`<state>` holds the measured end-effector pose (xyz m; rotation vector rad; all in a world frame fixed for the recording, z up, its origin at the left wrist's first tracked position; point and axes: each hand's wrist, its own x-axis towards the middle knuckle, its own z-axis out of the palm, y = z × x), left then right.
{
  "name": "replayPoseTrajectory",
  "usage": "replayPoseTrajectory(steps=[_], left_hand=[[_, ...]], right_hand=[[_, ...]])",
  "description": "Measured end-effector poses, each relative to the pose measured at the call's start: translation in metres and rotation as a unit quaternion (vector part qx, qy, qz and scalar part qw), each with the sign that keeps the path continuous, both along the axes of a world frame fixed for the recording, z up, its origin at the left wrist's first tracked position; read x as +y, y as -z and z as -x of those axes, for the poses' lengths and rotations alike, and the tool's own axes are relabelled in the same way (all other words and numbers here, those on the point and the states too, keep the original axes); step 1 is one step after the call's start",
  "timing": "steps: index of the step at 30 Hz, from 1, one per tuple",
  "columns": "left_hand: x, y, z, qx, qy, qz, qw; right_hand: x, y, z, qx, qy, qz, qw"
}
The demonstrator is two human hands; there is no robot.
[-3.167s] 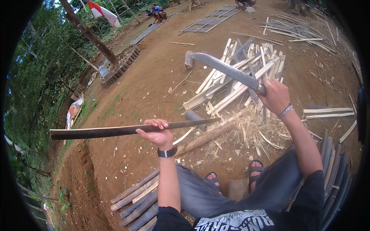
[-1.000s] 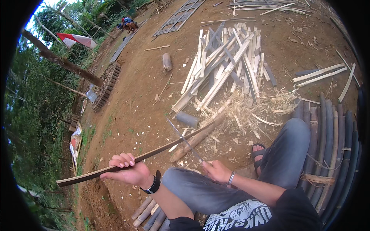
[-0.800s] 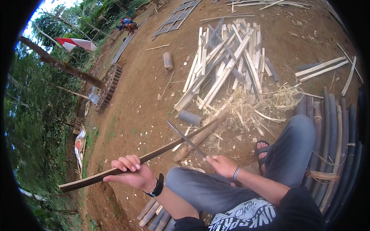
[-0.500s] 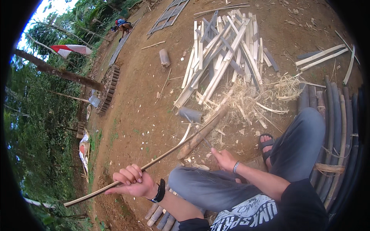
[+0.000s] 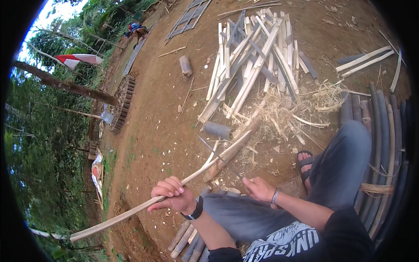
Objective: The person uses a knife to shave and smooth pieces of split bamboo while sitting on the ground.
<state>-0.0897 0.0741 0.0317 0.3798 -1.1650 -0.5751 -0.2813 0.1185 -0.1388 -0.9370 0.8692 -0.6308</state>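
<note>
My left hand (image 5: 173,195) is wrapped round a long, pale bamboo strip (image 5: 118,218). The strip slants up to the right, and its far end lies over a log (image 5: 242,148) on the ground. In my right hand (image 5: 259,189) is a knife with a long, thin, dark blade (image 5: 226,163); its handle is mostly hidden by my fingers. The blade points up to the left and crosses the strip near the log. Whether blade and strip touch, I cannot tell.
Ahead lies a heap of split bamboo strips (image 5: 257,56) beside curly shavings (image 5: 283,115). A short bamboo piece (image 5: 217,130) lies by the log. Bamboo poles (image 5: 379,131) form a seat at the right. Far back, a person (image 5: 138,30) bends down.
My left hand has moved right with the strip, which now shows more of its pale face. The knife blade has swung to point further left across the strip.
</note>
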Motion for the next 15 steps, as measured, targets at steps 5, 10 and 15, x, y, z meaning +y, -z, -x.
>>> replayPoseTrajectory(steps=[5,10,15], left_hand=[[-0.018,-0.005,0.007,-0.048,-0.078,-0.078,0.993],[-0.037,-0.003,-0.001,-0.029,-0.023,-0.123,0.992],[-0.052,0.020,-0.002,0.025,-0.034,-0.149,0.988]], right_hand=[[-0.025,-0.008,0.019,0.251,0.022,0.170,0.953],[-0.047,-0.046,0.077,0.466,0.162,0.419,0.762],[-0.054,-0.078,0.125,0.537,0.159,0.351,0.750]])
